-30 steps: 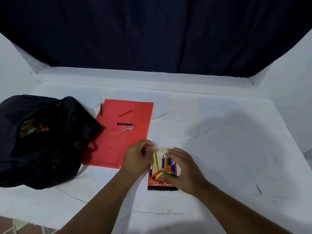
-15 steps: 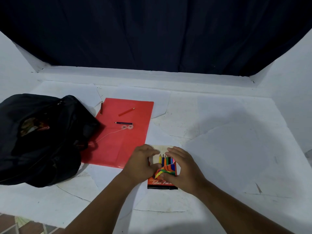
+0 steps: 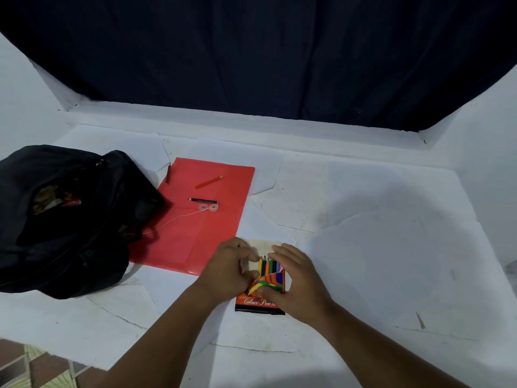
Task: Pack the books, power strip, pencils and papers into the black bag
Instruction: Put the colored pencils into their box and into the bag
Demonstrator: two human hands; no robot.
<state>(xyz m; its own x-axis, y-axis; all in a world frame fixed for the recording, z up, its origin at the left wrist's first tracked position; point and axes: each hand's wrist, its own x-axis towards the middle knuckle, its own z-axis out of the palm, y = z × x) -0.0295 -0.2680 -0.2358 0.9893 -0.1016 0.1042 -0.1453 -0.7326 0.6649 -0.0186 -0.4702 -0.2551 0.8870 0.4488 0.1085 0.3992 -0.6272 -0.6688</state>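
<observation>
Low in the middle of the frame both hands work at a colour pencil box [image 3: 260,301] lying flat on the white table [image 3: 377,247]: the left hand [image 3: 226,271] pinches its open flap end, and the right hand [image 3: 296,281] grips its right side, thumb pressed on the front. Up and to the left, a red string-tie envelope [image 3: 201,219] carries a loose red pencil [image 3: 208,182] and a dark pencil [image 3: 199,199], with a brown pencil [image 3: 168,174] at its top-left edge. The black bag [image 3: 64,219] sits open at the left, something colourful inside that I can't make out.
</observation>
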